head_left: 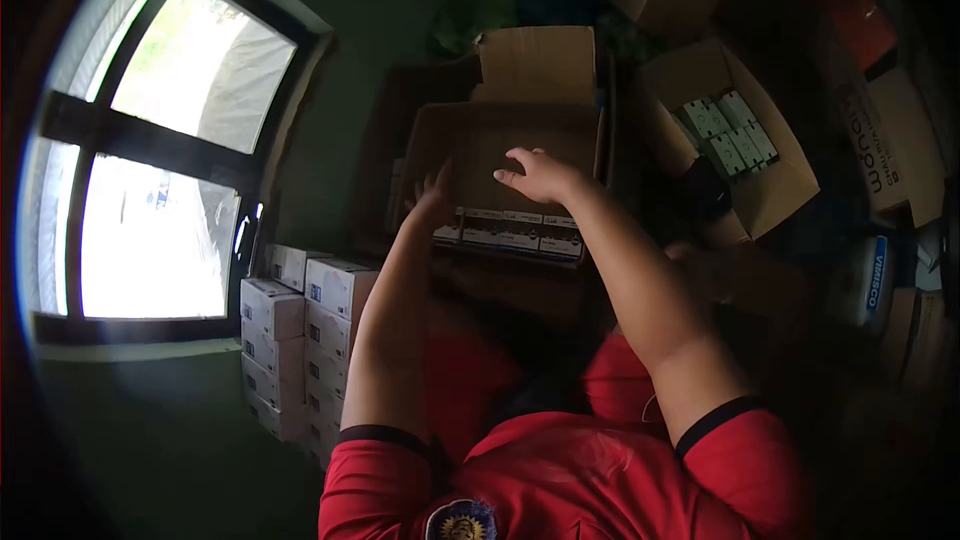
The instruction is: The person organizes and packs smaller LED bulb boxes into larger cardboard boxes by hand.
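Observation:
An open cardboard box (500, 140) stands in front of me with a row of small white product boxes (510, 230) along its near side. My left hand (432, 192) reaches into the box at its left end, fingers spread, next to the small boxes. My right hand (537, 175) hovers palm down just above the row, fingers loosely apart. Neither hand visibly grips anything. My arms come out of red short sleeves.
A stack of several white boxes (300, 330) stands at the left under a bright window (160, 150). Another open carton (740, 140) with small packs lies at the right. More cartons (880, 140) crowd the dim right side.

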Demonstrator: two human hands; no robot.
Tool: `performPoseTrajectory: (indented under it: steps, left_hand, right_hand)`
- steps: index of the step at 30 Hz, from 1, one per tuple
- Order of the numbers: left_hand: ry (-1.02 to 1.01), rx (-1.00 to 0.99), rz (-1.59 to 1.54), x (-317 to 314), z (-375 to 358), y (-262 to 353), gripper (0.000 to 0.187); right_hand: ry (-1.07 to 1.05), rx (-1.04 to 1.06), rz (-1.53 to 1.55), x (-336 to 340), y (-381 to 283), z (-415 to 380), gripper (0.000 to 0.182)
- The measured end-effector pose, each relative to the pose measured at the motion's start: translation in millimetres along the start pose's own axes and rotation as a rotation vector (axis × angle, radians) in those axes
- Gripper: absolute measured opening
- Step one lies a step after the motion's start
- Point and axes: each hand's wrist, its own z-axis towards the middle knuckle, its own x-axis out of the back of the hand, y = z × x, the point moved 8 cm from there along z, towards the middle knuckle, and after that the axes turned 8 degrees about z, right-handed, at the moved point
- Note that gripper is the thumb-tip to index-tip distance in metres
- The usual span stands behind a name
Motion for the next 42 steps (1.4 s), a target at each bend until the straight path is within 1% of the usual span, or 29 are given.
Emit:
performPoseTrajectory:
  steps: [1, 2, 3, 4, 5, 6, 8, 9, 12, 13, 14, 15, 16, 17, 18, 19, 21, 22, 24, 25, 28, 29, 32, 34, 35, 38, 42]
  left_hand:
    - [0.101, -0.043, -0.090, 48, -9, 21, 0.082]
    - [0.110, 0.019, -0.043, 90, -22, 46, 0.079]
    - [0.183, 0.006, -0.018, 124, -32, 64, 0.077]
    - [0.257, -0.091, 0.050, 160, -49, 86, 0.074]
    - [0.326, -0.145, 0.138, 193, -68, 104, 0.070]
    - [0.383, -0.214, 0.178, 225, -92, 121, 0.067]
    - [0.496, -0.330, 0.284, 286, -148, 145, 0.061]
    - [0.545, -0.371, 0.354, 311, -179, 145, 0.058]
    - [0.659, -0.271, 0.530, 358, -255, 110, 0.056]
    - [0.708, -0.197, 0.549, 366, -277, 84, 0.053]
    - [0.711, -0.080, 0.550, 375, -302, 59, 0.050]
    - [0.723, -0.013, 0.443, 380, -326, 28, 0.047]
    - [0.736, 0.099, 0.413, 378, -350, -12, 0.044]
    - [0.788, 0.202, 0.359, 369, -375, -66, 0.041]
    - [0.764, 0.422, 0.470, 360, -408, -96, 0.041]
    - [0.796, 0.627, 0.580, 341, -441, -134, 0.043]
    - [0.862, 0.844, 0.377, 304, -505, -210, 0.046]
    - [0.913, 0.939, 0.221, 281, -537, -243, 0.048]
    - [1.004, 1.131, -0.093, 228, -579, -291, 0.055]
    - [1.044, 1.231, -0.252, 206, -596, -304, 0.060]
    - [1.011, 1.272, -0.670, 168, -607, -309, 0.068]
    - [0.946, 1.305, -0.713, 164, -607, -304, 0.073]
    - [0.944, 1.308, -0.817, 147, -605, -304, 0.071]
    - [0.947, 1.206, -0.780, 124, -604, -328, 0.068]
    - [0.948, 1.155, -0.760, 126, -601, -324, 0.067]
    - [0.994, 1.150, -0.909, 117, -598, -311, 0.062]
    - [1.060, 1.103, -0.797, 117, -600, -298, 0.063]
  right_hand:
    - [-0.020, 0.039, -0.004, -9, -4, 7, 0.075]
    - [-0.032, 0.064, -0.032, -15, -1, 14, 0.074]
    - [-0.074, 0.066, -0.064, -17, -6, 12, 0.074]
    - [-0.118, 0.069, -0.096, -19, -11, 9, 0.074]
    - [-0.062, 0.084, -0.042, -20, -9, 4, 0.073]
    - [-0.066, 0.042, -0.104, -22, -9, 3, 0.072]
    - [-0.125, 0.108, -0.174, -31, -9, 5, 0.072]
    - [-0.144, 0.179, -0.175, -39, -2, 13, 0.072]
    - [-0.186, 0.193, -0.195, -40, 3, 3, 0.070]
    - [-0.208, 0.175, -0.223, -38, 1, -6, 0.070]
    - [-0.226, 0.153, -0.252, -37, 4, -11, 0.069]
    - [-0.233, 0.127, -0.285, -33, 1, -22, 0.068]
    - [-0.250, 0.105, -0.300, -30, -1, -29, 0.068]
    - [-0.253, 0.105, -0.297, -27, -1, -32, 0.068]
    - [-0.256, 0.105, -0.295, -25, 1, -34, 0.068]
    - [-0.255, 0.117, -0.283, -23, 4, -35, 0.068]
    - [-0.251, 0.135, -0.255, -18, 10, -35, 0.068]
    - [-0.251, 0.115, -0.263, -16, 12, -36, 0.068]
    - [-0.253, 0.077, -0.281, -12, 11, -42, 0.068]
    - [-0.263, 0.020, -0.245, -11, 5, -49, 0.067]
    - [-0.284, 0.002, -0.240, -16, 11, -45, 0.066]
    - [-0.290, -0.009, -0.230, -19, 12, -44, 0.066]
    - [-0.301, 0.031, -0.288, -29, 22, -35, 0.066]
    - [-0.300, 0.032, -0.300, -34, 27, -34, 0.067]
    - [-0.299, 0.032, -0.305, -34, 25, -35, 0.067]
    - [-0.309, -0.044, -0.224, -36, 20, -39, 0.067]
    - [-0.301, -0.039, -0.266, -35, 7, -39, 0.066]
